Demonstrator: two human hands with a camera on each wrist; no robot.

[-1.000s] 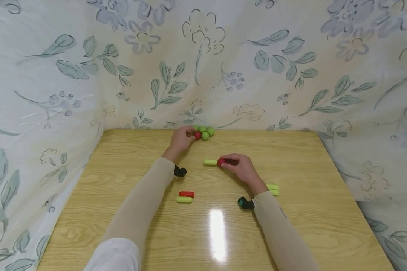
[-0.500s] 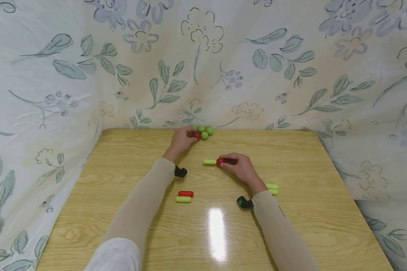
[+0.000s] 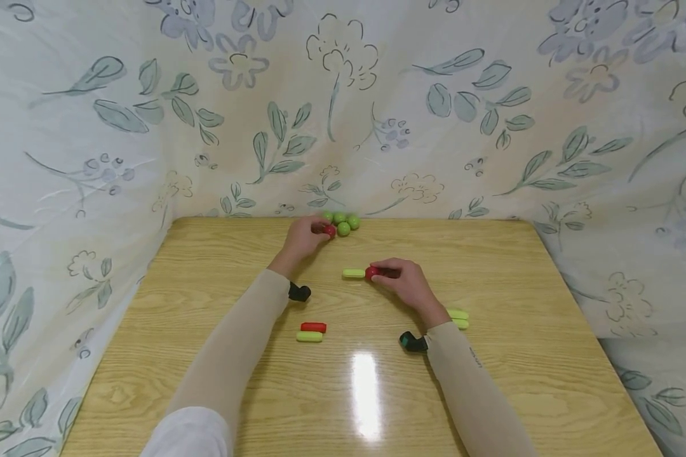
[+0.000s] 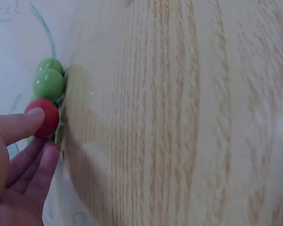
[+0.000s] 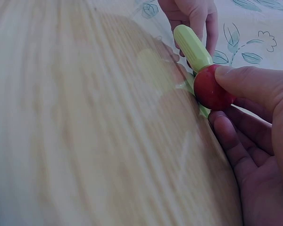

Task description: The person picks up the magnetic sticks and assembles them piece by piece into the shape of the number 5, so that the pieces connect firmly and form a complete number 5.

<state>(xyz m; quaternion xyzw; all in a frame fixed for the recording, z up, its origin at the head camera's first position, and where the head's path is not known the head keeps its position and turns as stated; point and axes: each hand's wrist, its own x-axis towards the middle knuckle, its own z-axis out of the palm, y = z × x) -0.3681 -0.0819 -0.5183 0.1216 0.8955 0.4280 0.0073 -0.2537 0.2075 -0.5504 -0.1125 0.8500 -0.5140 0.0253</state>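
Head view: on the wood-grain tabletop (image 3: 491, 254), the left hand (image 3: 305, 236) pinches a red ball (image 3: 329, 231) near the far edge, at twelve o'clock. Green balls (image 3: 343, 228) lie just beside it, from twelve to three o'clock of it, before the floral cloth (image 3: 417, 152). Nearer the middle, the right hand (image 3: 404, 279) pinches a second red ball (image 3: 372, 273), with a pale-green ribbed rod (image 3: 353, 273) at its nine o'clock. At seven o'clock from that ball, a red rod (image 3: 313, 327) and a yellow-green rod (image 3: 309, 337) lie side by side; toward four o'clock, two pale-green rods (image 3: 457, 315) are partly hidden by the right wrist.

Left wrist view: thumb and fingers hold the first red ball, green balls toward twelve o'clock (whether they touch it, I cannot tell).

Right wrist view: the thumb presses the second red ball against the fingers; the ribbed rod meets it, pointing toward eleven o'clock.
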